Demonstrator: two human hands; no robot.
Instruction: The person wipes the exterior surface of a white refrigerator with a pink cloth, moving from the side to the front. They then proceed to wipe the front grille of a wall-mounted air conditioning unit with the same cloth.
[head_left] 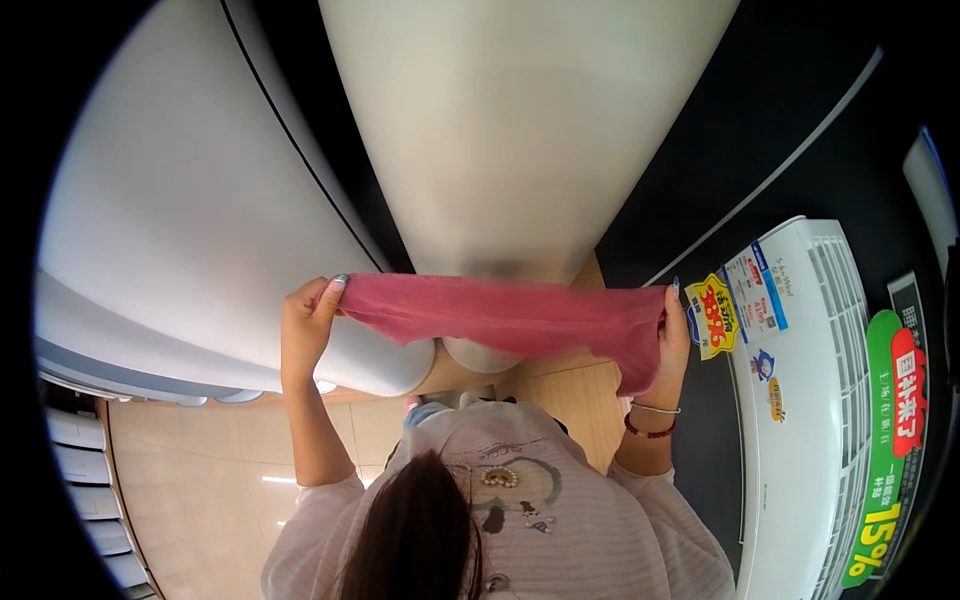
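Observation:
A dark pink cloth (505,312) is stretched sideways between my two hands, its top edge almost straight and its lower edge uneven. My left hand (308,318) pinches its left corner between thumb and fingers. At the other end, my right hand (674,335) is closed on the right corner, and a loose flap of cloth hangs down beside that wrist. The cloth is held in front of a tall cream-coloured appliance (520,130); whether it touches that surface I cannot tell.
A large rounded pale grey appliance (200,200) stands at the left. On the right, a white air conditioner (800,440) with stickers is mounted on a dark panel (720,170), close to my right hand. Light floor tiles (200,470) show at lower left.

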